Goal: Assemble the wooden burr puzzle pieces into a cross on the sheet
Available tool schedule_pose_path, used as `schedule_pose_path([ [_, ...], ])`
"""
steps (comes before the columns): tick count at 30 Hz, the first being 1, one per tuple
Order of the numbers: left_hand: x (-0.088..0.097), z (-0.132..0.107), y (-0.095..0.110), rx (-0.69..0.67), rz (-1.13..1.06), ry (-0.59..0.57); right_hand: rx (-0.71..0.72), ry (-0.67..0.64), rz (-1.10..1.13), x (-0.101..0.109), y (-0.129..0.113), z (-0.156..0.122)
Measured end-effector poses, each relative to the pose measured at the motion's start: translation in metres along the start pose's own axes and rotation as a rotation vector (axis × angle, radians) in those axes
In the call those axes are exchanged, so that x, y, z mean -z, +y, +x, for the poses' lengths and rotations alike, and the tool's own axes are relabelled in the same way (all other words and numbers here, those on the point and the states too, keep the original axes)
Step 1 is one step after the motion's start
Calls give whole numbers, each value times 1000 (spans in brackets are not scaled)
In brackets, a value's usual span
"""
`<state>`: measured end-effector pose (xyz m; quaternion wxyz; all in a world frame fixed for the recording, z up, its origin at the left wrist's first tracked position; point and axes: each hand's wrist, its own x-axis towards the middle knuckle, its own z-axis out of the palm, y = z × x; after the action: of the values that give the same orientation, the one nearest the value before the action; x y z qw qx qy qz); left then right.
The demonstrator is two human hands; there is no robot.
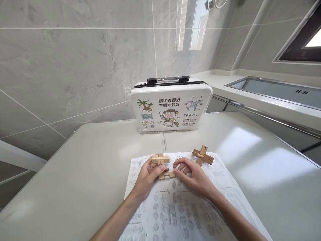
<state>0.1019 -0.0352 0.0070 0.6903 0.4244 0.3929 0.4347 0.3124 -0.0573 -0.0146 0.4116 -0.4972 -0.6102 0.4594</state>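
Both my hands work a wooden interlocking puzzle (162, 165) on a printed instruction sheet (180, 207). My left hand (146, 175) has its fingers closed on the puzzle's left side, with the thumb against the upper block. My right hand (193, 175) pinches a notched wooden bar (167, 175) at the puzzle's lower right. A second wooden cross-shaped puzzle (202, 155) lies untouched on the sheet's far right corner, just beyond my right hand.
The sheet lies on a pale table (82, 174) set against a grey tiled wall. A white cartoon-printed carry case (170, 105) wrapped in plastic stands at the table's back edge. A counter with a sunken steel sink (281, 88) runs to the right.
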Motion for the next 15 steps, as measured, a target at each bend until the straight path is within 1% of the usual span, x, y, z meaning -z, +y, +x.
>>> schedule_pose_path([
  [5, 3, 1, -2, 1, 26, 17, 258, -51, -292, -3, 5, -4],
  [7, 4, 2, -3, -22, 50, 25, 321, -53, -358, -4, 8, -4],
  [8, 5, 3, -3, -41, 67, 33, 329, -51, -376, -5, 9, -4],
  [10, 5, 3, -4, -89, 116, 53, 290, -52, -379, -5, 9, -4],
  [15, 3, 2, -9, -199, 282, 69, 62, -20, -269, -5, 2, -4],
])
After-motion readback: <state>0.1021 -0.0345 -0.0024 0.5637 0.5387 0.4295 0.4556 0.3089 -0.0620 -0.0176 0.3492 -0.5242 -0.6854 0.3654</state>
